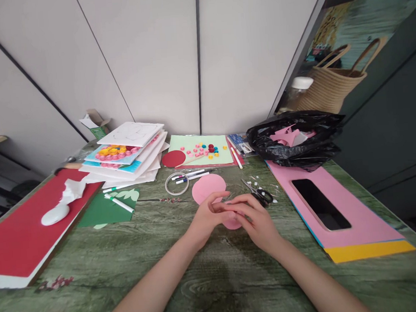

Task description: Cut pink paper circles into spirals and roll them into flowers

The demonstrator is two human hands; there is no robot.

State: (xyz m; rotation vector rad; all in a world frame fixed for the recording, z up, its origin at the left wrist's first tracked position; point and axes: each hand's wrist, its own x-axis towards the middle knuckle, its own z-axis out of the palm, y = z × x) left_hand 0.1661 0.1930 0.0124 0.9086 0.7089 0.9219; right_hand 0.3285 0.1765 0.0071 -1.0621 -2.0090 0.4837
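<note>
Both hands meet above the middle of the green table. My left hand (209,217) is closed, thumb and fingers pinched on a small pink paper piece (231,222). From the right, my right hand (255,219) pinches the same piece, its fingertips touching those of the left. Fingers cover much of the piece. Just behind the hands lies a pink paper circle (209,187). Black-handled scissors (262,196) rest beyond the right hand among tiny white scraps. A roll of tape (176,183) and several pens (191,176) lie to the left of the circle.
At the right, a phone (320,204) lies on pink sheets (361,212), with a black bag (296,142) behind. Small coloured paper rolls sit on a pale green sheet (178,141). Stacked cards (131,134), green paper (105,210) and red sheets (31,225) are left.
</note>
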